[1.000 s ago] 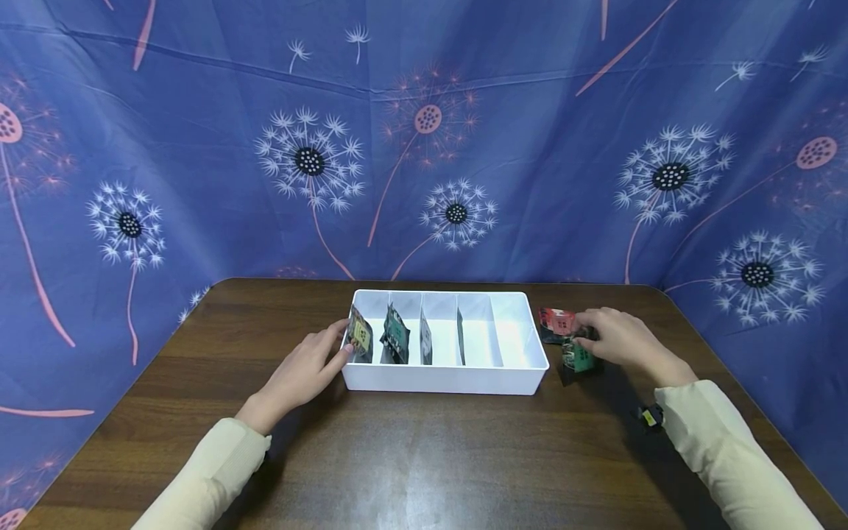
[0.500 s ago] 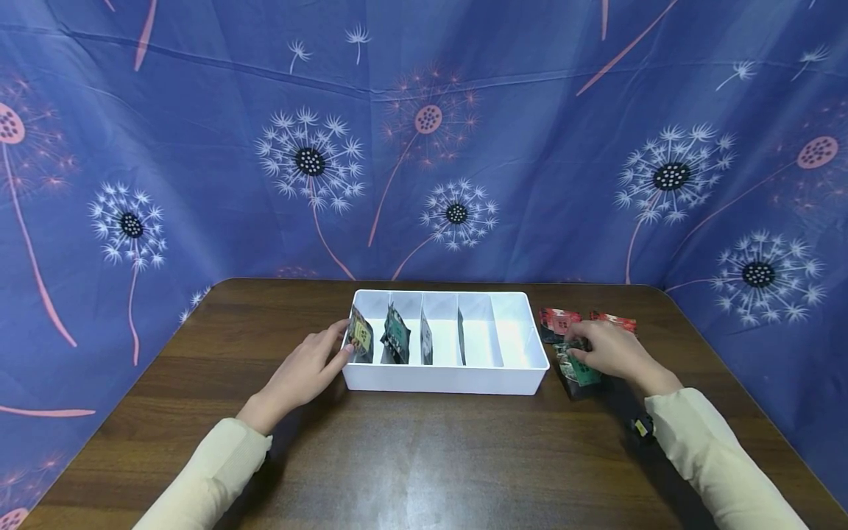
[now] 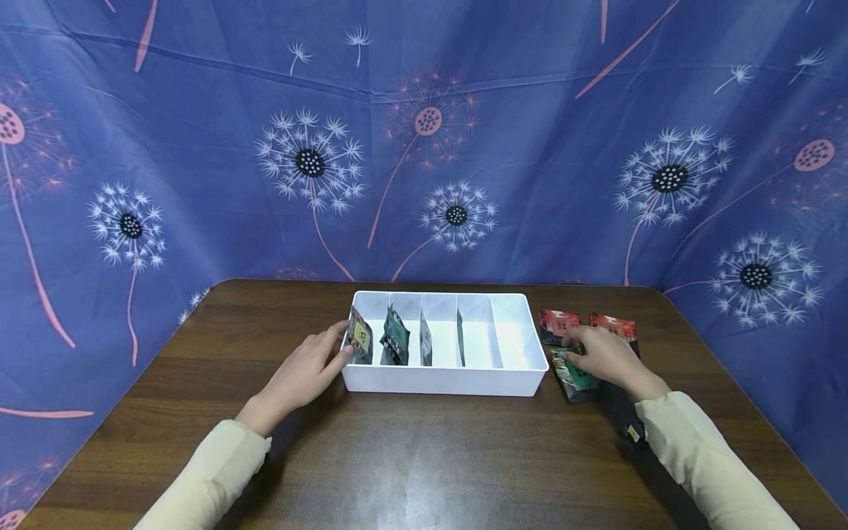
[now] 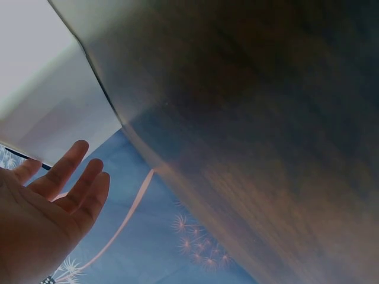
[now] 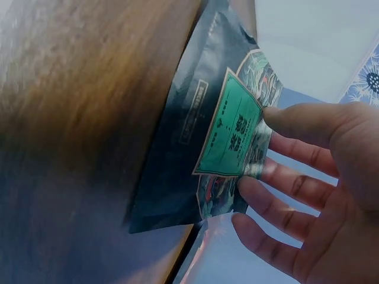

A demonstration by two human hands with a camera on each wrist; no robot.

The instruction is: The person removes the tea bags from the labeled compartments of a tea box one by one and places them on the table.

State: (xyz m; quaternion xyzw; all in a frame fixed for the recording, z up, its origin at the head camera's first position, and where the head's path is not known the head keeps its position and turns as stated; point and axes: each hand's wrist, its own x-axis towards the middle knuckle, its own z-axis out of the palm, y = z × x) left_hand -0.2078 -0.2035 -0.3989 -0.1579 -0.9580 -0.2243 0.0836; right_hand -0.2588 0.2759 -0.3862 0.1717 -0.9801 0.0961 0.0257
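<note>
My right hand (image 3: 604, 355) pinches a dark sachet with a green label (image 5: 231, 127) just right of the white divided tray. In the right wrist view, the thumb lies on its patterned edge and the fingers are at the far side. My left hand (image 3: 301, 372) rests against the left end of the white tray (image 3: 442, 380), its fingers spread and fairly straight. In the tray stand a yellow-labelled sachet (image 3: 360, 338), a green sachet (image 3: 395, 337) and a paler one (image 3: 426, 341), each in its own compartment.
Two red-topped sachets, a left one (image 3: 558, 321) and a right one (image 3: 616, 326), lie on the brown table (image 3: 424, 456) behind my right hand. A thin dark green sachet (image 3: 460, 337) stands in the tray's fourth compartment. Blue dandelion-print cloth (image 3: 530, 147) hangs behind.
My right hand has moved left and slightly nearer with the green-labelled sachet, uncovering the right red-topped sachet. My left hand and the tray have stayed in place.
</note>
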